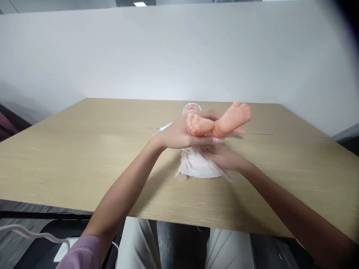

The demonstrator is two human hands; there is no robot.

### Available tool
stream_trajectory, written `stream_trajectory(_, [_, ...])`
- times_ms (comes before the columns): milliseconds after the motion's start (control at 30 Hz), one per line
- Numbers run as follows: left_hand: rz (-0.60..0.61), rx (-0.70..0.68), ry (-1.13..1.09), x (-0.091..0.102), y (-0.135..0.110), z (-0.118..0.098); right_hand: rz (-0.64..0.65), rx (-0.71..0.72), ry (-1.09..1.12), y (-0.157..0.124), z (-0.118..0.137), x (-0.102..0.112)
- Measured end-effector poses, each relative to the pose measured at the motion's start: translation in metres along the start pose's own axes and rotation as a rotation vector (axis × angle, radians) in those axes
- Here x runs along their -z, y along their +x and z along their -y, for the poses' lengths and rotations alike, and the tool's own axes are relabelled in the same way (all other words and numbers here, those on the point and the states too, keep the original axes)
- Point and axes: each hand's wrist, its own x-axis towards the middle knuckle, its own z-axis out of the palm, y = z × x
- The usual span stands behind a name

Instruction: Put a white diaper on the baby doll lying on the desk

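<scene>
A baby doll (232,117) lies on its back on the table, its head in a white patterned cap away from me and its bare feet toward me. My left hand (178,135) is closed around the doll's lower legs and lifts them, with the feet tilted to the right. Below the legs, a thin, crumpled white cloth (198,166) is spread at the doll's bottom. My right hand (226,156) is at the cloth's right side, its fingers on the cloth under the raised legs. My left hand and the legs hide most of the doll's body.
The wood-grain table (70,160) reaches back to a white partition (140,56). A white cable (30,233) and a white flat device (66,248) are below the table's front edge at left. My legs are under the table.
</scene>
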Motion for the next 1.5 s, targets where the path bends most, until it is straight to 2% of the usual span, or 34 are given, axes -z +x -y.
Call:
stream_trajectory(33, [0.007, 0.024, 0.012, -0.005, -0.003, -0.001, -0.002, -0.032, -0.009, -0.012, 0.007, 0.005])
stream_trajectory(100, [0.028, 0.06, 0.037, -0.016, -0.01, -0.001, -0.112, -0.053, -0.036, -0.034, 0.02, 0.011])
stream_trajectory(167, [0.052, 0.073, 0.06, -0.027, -0.016, -0.001, -0.277, 0.026, -0.052, -0.05, 0.031, 0.012])
stream_trajectory(233, [0.059, 0.042, 0.065, -0.037, -0.023, -0.001, -0.317, 0.14, -0.045, -0.059, 0.038, 0.012])
stream_trajectory(367, [0.06, -0.041, 0.057, -0.042, -0.048, 0.002, -0.154, 0.29, 0.005, -0.07, 0.029, 0.021])
stream_trajectory(533, [0.095, -0.025, 0.248, -0.029, -0.103, 0.019, 0.031, 0.457, -0.157, -0.086, -0.012, 0.041])
stream_trajectory(633, [0.147, -0.012, 0.331, -0.025, -0.131, 0.033, 0.061, 0.531, -0.275, -0.094, -0.037, 0.042])
stream_trajectory(733, [0.2, -0.005, 0.376, -0.029, -0.146, 0.045, 0.072, 0.541, -0.363, -0.097, -0.051, 0.036])
stream_trajectory(867, [0.228, -0.034, 0.43, -0.035, -0.154, 0.056, 0.084, 0.553, -0.443, -0.1, -0.06, 0.028])
stream_trajectory(1000, [0.272, -0.042, 0.461, -0.036, -0.154, 0.058, 0.109, 0.558, -0.399, -0.101, -0.061, 0.027])
stream_trajectory(1167, [0.298, 0.069, 0.425, -0.034, -0.151, 0.048, 0.257, 0.48, -0.294, -0.098, -0.058, 0.044])
stream_trajectory(1300, [0.286, 0.123, 0.383, -0.033, -0.145, 0.039, 0.339, 0.383, -0.262, -0.094, -0.041, 0.059])
stream_trajectory(1400, [0.243, 0.197, 0.394, -0.037, -0.137, 0.028, 0.262, 0.317, -0.316, -0.095, -0.018, 0.05])
stream_trajectory(1500, [0.209, 0.287, 0.454, -0.052, -0.128, 0.015, 0.121, 0.276, -0.486, -0.101, 0.0, 0.022])
